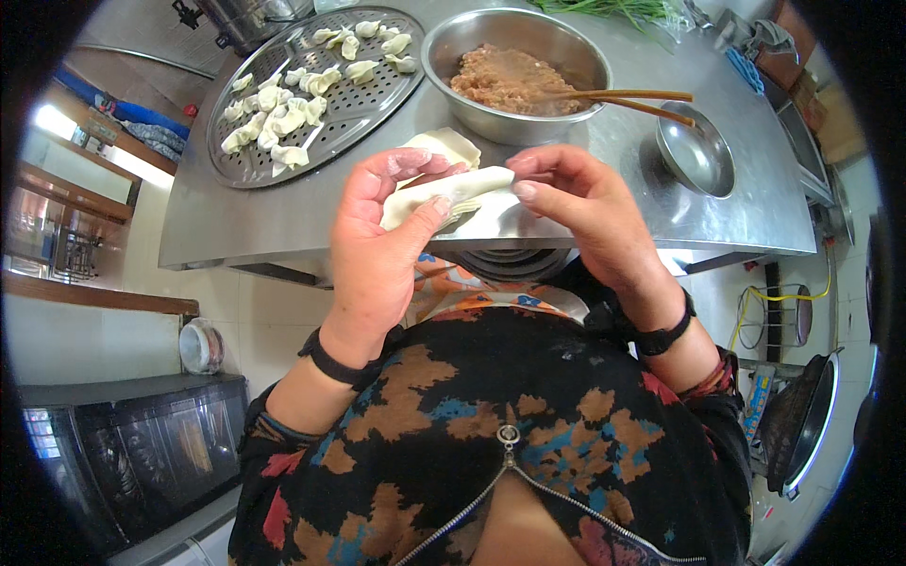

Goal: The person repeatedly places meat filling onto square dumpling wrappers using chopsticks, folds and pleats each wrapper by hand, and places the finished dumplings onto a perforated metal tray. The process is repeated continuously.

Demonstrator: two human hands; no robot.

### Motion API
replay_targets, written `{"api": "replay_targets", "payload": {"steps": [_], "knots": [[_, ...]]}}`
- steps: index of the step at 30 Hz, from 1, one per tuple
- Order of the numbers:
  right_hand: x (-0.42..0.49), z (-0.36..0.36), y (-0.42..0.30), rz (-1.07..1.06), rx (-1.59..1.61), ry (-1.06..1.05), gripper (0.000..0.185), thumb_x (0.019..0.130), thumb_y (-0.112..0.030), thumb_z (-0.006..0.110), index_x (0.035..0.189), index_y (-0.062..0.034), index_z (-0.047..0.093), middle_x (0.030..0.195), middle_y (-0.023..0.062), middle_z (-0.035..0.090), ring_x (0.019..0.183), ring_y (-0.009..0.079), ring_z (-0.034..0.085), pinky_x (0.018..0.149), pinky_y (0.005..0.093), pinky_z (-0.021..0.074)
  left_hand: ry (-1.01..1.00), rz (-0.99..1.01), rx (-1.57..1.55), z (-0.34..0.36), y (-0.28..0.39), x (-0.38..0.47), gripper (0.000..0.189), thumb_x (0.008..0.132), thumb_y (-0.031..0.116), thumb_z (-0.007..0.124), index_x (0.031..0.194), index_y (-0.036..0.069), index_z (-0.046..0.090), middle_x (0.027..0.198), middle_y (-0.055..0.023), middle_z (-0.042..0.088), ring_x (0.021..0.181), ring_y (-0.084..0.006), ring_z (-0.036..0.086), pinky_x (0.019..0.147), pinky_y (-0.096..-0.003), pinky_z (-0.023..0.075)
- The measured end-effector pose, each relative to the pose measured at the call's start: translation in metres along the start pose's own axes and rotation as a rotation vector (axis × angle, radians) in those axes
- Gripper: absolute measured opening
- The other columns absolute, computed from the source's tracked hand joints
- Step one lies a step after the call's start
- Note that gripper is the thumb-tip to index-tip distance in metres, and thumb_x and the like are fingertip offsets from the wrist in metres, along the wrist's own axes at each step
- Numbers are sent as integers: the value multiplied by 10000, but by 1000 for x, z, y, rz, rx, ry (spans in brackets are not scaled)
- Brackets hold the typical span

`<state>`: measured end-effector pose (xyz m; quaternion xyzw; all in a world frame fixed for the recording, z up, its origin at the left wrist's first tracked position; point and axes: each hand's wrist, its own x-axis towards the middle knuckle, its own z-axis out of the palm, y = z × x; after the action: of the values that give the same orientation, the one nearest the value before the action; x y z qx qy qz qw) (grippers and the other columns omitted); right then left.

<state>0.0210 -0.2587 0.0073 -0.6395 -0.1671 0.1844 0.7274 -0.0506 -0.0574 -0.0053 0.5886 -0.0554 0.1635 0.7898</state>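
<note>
My left hand (379, 226) holds a pale dough wrapper (467, 188) folded over into a long roll, with the thumb pressed on its near side. At the roll's right end, the thumb and fingertips of my right hand (601, 205) close on its corner. Behind and under my left fingers lies a stack of flat wrappers (447, 143), partly hidden. Beyond it stands a steel bowl (513, 126) of minced filling (506, 71). A pair of wooden chopsticks (637, 95) rests in the filling and over the rim. Several folded dumplings (283, 117) sit on a round perforated metal tray (375, 106).
A small metal bowl (697, 152) stands tilted at the right on the steel table (757, 205). Green leafy stalks (623, 8) lie at the far edge, and a blue cloth (744, 71) at the far right. A metal pot (244, 21) stands behind the tray.
</note>
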Motion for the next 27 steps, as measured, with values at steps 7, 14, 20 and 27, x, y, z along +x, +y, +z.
{"api": "replay_targets", "payload": {"steps": [7,14,20,27], "knots": [[7,28,12,129,297,-88,231,886,-120,718,1076,-4,657,949,24,668,854,80,598,747,212,464,0,31,27,3,-3,-10,332,887,-114,581,1190,0,511,1171,-138,610,1122,-232,619,996,-348,498],[6,18,18,29,439,-112,152,883,-45,700,1015,-9,633,942,44,665,863,114,622,787,253,505,-62,-294,-418,-16,-1,-3,186,960,82,595,1133,17,579,1195,-104,621,1133,-216,593,1015,-345,472],[8,25,20,-71,543,-159,297,873,-3,690,1128,-28,540,998,65,646,897,137,624,804,273,519,-163,-423,-650,-23,-9,-1,210,942,206,655,1087,60,616,1043,-53,642,874,-91,566,708,-235,485],[7,29,16,-187,197,-40,443,846,12,711,1228,-59,497,1003,58,631,917,132,618,800,269,514,-103,-410,-613,-27,-4,1,223,938,140,660,1125,60,569,954,-37,637,734,-68,563,612,-182,463]]}}
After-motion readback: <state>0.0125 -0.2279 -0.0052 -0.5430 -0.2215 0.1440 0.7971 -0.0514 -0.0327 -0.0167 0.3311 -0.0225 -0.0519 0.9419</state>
